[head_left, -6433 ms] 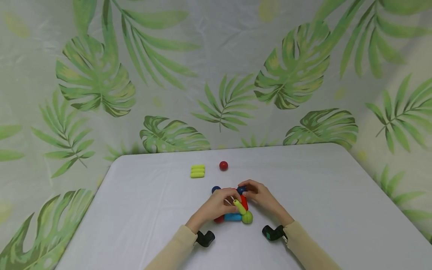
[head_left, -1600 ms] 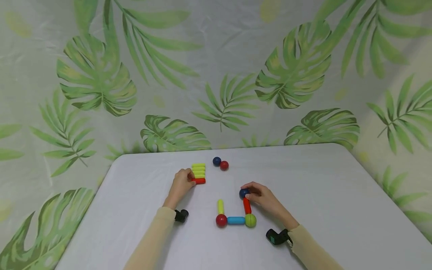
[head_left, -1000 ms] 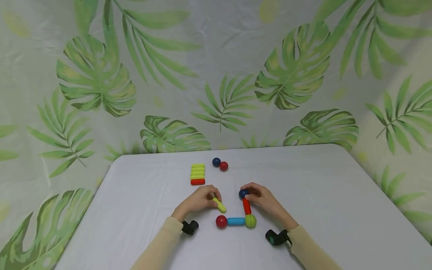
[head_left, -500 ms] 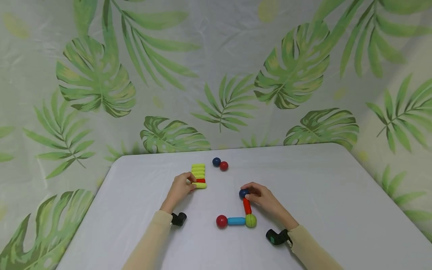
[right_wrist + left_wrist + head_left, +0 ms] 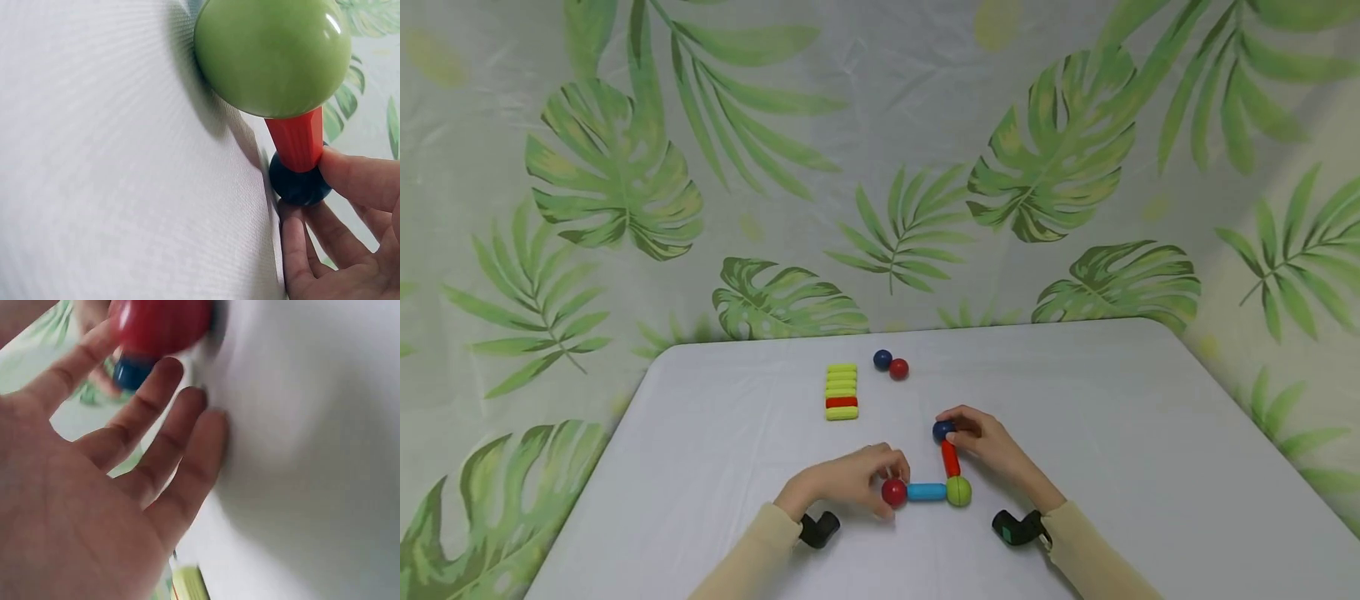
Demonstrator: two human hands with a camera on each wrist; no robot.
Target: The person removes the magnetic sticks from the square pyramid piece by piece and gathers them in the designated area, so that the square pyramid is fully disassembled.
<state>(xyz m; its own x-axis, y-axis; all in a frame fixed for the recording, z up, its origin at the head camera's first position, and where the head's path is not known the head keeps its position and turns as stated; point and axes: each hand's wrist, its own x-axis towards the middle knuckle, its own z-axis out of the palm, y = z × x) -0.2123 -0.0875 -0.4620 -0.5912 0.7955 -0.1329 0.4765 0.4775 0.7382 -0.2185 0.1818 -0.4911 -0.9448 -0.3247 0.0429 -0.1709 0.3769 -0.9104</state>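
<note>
My left hand (image 5: pixel 850 481) is at the red ball (image 5: pixel 894 492), thumb on its near side and fingers on its far side. In the left wrist view the fingers are spread and fairly straight, with the red ball (image 5: pixel 161 325) just beyond the fingertips. A blue rod (image 5: pixel 927 492) joins that ball to a green ball (image 5: pixel 958 491). From the green ball (image 5: pixel 275 56), a red rod (image 5: pixel 297 139) runs to a dark blue ball (image 5: pixel 301 182). My right hand (image 5: pixel 985 442) pinches this dark blue ball between thumb and fingers, low by the tabletop.
Several yellow-green rods (image 5: pixel 842 376) and one red rod (image 5: pixel 842 402) lie stacked in a column at the back left. Beside them sit a loose dark blue ball (image 5: pixel 883 360) and a loose red ball (image 5: pixel 898 368). A leaf-patterned cloth (image 5: pixel 917 125) hangs behind the white table (image 5: pixel 1075 400).
The left hand has pulled a yellow-green rod off the red ball, laid it at the column's near end, then come back to the red ball. The right hand has stayed on the dark blue ball.
</note>
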